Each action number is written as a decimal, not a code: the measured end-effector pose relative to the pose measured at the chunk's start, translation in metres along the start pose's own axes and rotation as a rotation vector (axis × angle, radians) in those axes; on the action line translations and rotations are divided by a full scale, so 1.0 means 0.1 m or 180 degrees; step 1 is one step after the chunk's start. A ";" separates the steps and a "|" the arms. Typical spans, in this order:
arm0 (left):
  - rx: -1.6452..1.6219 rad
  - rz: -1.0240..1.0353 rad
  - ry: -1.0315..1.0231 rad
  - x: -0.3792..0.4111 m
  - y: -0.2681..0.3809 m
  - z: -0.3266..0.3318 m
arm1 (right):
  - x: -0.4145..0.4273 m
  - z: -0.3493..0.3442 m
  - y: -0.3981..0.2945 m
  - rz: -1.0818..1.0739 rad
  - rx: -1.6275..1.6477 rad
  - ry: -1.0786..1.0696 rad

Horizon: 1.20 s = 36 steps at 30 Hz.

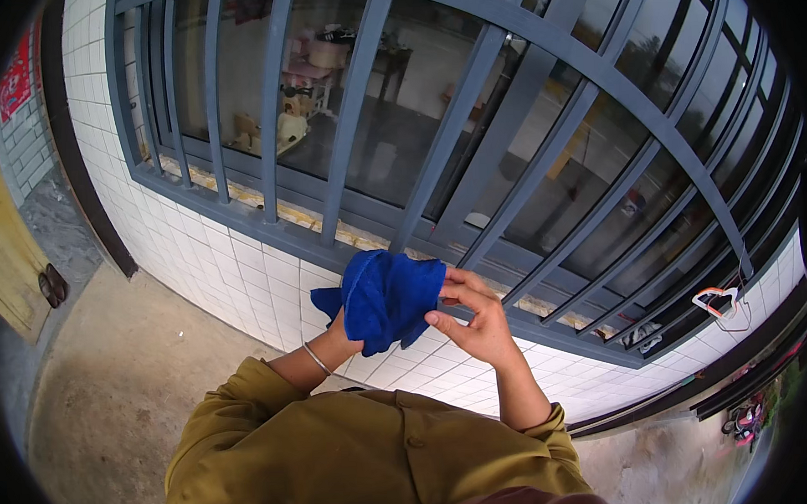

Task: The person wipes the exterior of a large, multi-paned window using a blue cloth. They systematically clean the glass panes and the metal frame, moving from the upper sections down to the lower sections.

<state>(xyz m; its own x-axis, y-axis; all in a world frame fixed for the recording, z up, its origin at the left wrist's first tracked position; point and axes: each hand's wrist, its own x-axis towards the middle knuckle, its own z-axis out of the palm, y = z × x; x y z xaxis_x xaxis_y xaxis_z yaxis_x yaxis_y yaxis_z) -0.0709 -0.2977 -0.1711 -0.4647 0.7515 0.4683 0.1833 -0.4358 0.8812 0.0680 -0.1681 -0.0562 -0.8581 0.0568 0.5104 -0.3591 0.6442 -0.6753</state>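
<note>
A crumpled blue cloth (392,297) is held up in front of the window's lower frame. Under its left side is my left hand (348,338), mostly hidden by the folds and closed on the cloth. My right hand (475,317) is at the cloth's right edge, its thumb against the lower corner and its upper fingertips partly behind the fabric. Just beyond the cloth runs the grey bottom rail (273,237) of the metal window grille, with upright bars (352,118) rising from it.
White wall tiles (234,281) lie below the grille. A white-and-orange hanger (715,302) hangs at its right end, near a crumpled cloth (644,335) on the sill. Dark shoes (53,285) rest by a yellow door (3,252) at left. A motorbike (748,420) stands far right.
</note>
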 end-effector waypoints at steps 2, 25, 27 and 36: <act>-0.0793 -0.0238 0.0474 0.10 0.18 -0.10 | 0.12 -0.21 0.16 -0.0175 -0.0140 0.0911; 0.1958 0.2477 0.1819 2.68 1.70 -0.25 | 1.38 -0.58 0.54 -0.0140 0.0352 0.2849; 0.1154 0.1842 0.1490 2.54 1.55 -0.26 | 1.37 -0.61 0.52 -0.0128 0.0453 0.2835; 0.1303 0.0518 0.1498 0.96 -1.07 -0.44 | 1.41 -0.57 0.55 -0.0194 0.0542 0.2802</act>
<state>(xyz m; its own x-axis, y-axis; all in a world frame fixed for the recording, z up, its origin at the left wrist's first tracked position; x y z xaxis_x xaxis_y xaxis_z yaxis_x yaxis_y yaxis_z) -0.1734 -0.2009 -0.2231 -0.7164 0.3536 0.6015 0.5559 -0.2317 0.7983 -0.0514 -0.0813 0.0088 -0.2689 0.6354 0.7238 -0.5044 0.5473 -0.6678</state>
